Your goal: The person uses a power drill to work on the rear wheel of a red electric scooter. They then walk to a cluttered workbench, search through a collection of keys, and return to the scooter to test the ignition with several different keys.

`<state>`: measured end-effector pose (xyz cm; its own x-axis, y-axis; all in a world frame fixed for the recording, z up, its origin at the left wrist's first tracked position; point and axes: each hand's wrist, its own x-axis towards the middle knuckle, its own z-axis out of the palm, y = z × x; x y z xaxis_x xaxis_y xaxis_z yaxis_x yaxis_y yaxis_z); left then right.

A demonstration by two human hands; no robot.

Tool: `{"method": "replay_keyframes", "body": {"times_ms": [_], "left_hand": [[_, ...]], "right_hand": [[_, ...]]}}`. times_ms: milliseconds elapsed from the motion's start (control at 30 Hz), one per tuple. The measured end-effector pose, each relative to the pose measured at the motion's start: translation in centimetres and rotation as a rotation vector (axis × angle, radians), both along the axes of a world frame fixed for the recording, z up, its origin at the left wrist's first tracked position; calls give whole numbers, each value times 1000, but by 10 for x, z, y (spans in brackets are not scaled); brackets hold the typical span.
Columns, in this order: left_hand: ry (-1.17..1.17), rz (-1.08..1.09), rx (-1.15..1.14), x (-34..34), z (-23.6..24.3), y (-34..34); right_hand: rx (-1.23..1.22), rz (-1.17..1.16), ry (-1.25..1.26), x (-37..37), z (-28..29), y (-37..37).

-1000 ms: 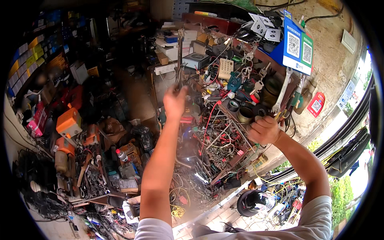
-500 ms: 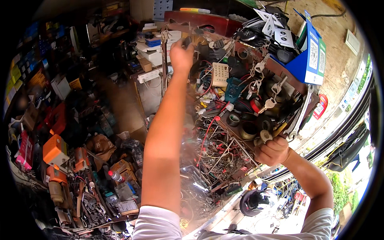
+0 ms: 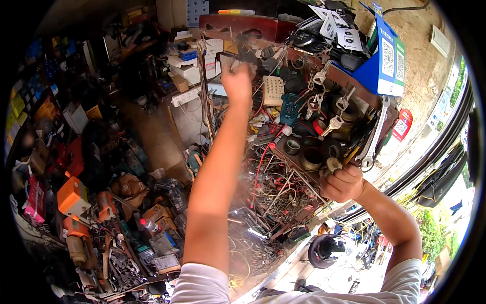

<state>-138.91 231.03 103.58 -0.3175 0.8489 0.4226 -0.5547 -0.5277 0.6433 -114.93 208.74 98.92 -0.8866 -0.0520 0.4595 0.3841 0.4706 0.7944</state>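
Observation:
My left hand [image 3: 236, 80] reaches toward the back of the cluttered bench, fingers curled by a flat grey object; what it grips is hard to make out. A tall thin metal strip [image 3: 203, 86] stands just left of it, with a beige keypad [image 3: 273, 90] to its right. My right hand [image 3: 340, 183] is closed at the bench's right side, beside a small brass-coloured round piece [image 3: 334, 165] and below a bunch of hanging keys [image 3: 334, 122]. A silver wrench [image 3: 375, 130] hangs just above and right of it. Whatever its fingers enclose is hidden.
Wires and small metal parts [image 3: 276, 197] fill the bench's middle. Tools and an orange box [image 3: 74, 194] crowd the left. A blue display box [image 3: 383, 58] with cards is at the upper right. A black helmet [image 3: 324, 251] lies below the bench edge.
My left hand has moved up from beside the metal strip toward the back, then slightly right. My right hand sits a little lower and further right, still closed. The whole view has shifted somewhat.

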Motion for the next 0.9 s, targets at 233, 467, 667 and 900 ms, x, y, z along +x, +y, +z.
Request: {"method": "replay_keyframes", "body": {"times_ms": [233, 467, 667, 900], "left_hand": [[-156, -456, -175, -29, 10, 4], [27, -571, -153, -45, 27, 30], [10, -367, -165, -50, 21, 44], [337, 14, -90, -38, 18, 41]], "right_hand": [[-52, -34, -7, 5, -2, -4], [-48, -25, 6, 2, -1, -3], [-33, -8, 11, 2, -2, -1], [-24, -26, 1, 2, -2, -3]]}}
